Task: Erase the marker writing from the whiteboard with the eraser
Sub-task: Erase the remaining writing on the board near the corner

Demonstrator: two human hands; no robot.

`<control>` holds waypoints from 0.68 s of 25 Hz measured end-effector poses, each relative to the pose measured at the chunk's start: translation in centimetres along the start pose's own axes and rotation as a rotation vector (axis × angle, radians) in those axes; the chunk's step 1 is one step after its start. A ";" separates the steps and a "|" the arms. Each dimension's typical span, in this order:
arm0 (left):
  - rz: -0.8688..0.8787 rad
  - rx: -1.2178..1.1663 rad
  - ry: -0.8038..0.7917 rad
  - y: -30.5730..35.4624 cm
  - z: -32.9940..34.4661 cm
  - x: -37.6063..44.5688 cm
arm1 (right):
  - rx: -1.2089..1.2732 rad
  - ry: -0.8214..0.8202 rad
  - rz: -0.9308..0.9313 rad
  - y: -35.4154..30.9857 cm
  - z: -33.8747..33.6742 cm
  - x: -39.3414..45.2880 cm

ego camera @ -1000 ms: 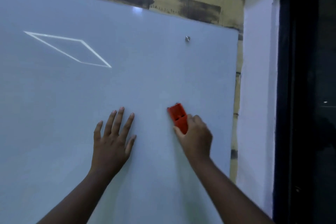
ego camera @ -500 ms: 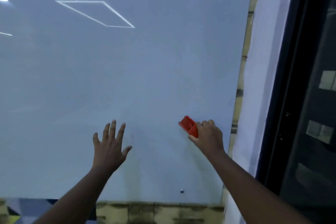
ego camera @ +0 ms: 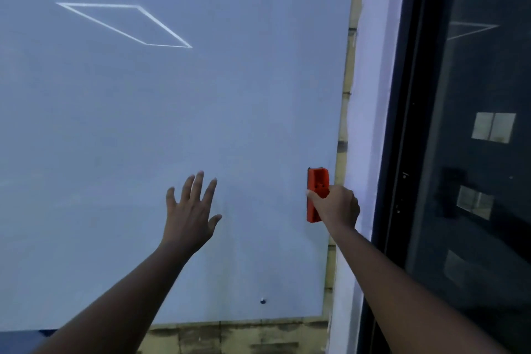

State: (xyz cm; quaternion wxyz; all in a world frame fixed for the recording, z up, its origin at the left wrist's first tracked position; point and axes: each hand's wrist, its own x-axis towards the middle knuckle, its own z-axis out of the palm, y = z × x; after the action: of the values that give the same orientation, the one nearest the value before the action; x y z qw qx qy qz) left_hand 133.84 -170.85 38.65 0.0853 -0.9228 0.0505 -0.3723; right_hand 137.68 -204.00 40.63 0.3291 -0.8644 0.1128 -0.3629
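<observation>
Your left hand [ego camera: 191,214] had fingers spread and held nothing; whether it touched the whiteboard [ego camera: 178,123] was unclear. At 3 o'clock from it, your right hand [ego camera: 336,205] gripped the orange eraser [ego camera: 316,185] upright near the board's right edge, fingertips hidden behind it. No marker writing was discernible.

A dark glass door [ego camera: 474,152] stands right of a white frame [ego camera: 373,95] and yellowish tiled wall [ego camera: 244,336].
</observation>
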 end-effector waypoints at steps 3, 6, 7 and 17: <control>0.037 -0.004 0.036 2.3 0.3 3.6 | 0.036 0.095 0.011 0.7 -0.9 4.1; 0.042 0.008 0.046 3.6 1.1 6.9 | -0.034 0.125 -0.073 0.3 -1.1 7.5; 0.040 0.013 0.054 3.8 1.4 7.9 | -0.067 0.128 -0.088 -0.1 -0.7 8.1; 0.099 -0.011 0.106 1.3 6.5 10.7 | -0.041 0.202 -0.023 5.4 8.1 1.2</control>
State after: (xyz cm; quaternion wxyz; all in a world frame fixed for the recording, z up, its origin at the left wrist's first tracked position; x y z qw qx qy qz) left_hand 145.98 -173.04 41.04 0.0958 -0.8987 0.1026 -0.4156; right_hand 144.44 -204.66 33.60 0.2941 -0.8312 0.1429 -0.4496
